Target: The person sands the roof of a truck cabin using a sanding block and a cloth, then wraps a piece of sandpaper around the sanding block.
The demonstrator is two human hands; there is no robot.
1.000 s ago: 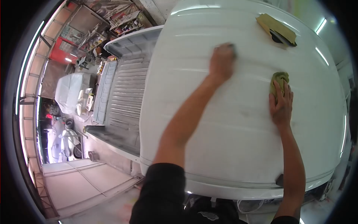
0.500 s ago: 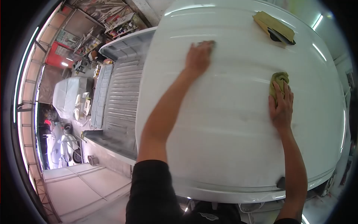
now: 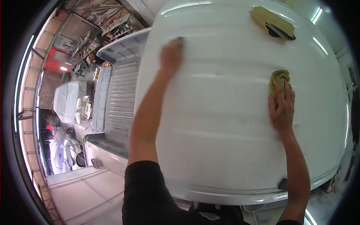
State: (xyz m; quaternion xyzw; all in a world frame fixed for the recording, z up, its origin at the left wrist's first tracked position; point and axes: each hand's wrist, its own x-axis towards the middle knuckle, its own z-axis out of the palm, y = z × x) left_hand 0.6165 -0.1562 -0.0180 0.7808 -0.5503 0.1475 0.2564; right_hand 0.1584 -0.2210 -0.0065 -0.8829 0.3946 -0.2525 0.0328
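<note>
A white vehicle roof (image 3: 225,150) with shallow ridges fills the middle of the head view. My left hand (image 3: 171,56), smeared by motion, is closed on its upper left part around a small dark object too blurred to name. My right hand (image 3: 282,107) lies on the right part of the roof, its fingers over a bunched green cloth (image 3: 279,80). Farther up, a folded piece of brown paper (image 3: 272,20) lies on the roof with a dark flat item (image 3: 281,33) partly under it.
Left of the roof is a grey ribbed truck bed (image 3: 122,90). Beyond it stand a covered vehicle (image 3: 71,99), a white scooter (image 3: 71,150) and cluttered shelves (image 3: 122,28). A small dark piece (image 3: 282,184) sits at the roof's near edge, beside my right forearm.
My left hand has swept leftward across the roof with the small dark object. My right hand has stayed on the green cloth. The view has shifted slightly.
</note>
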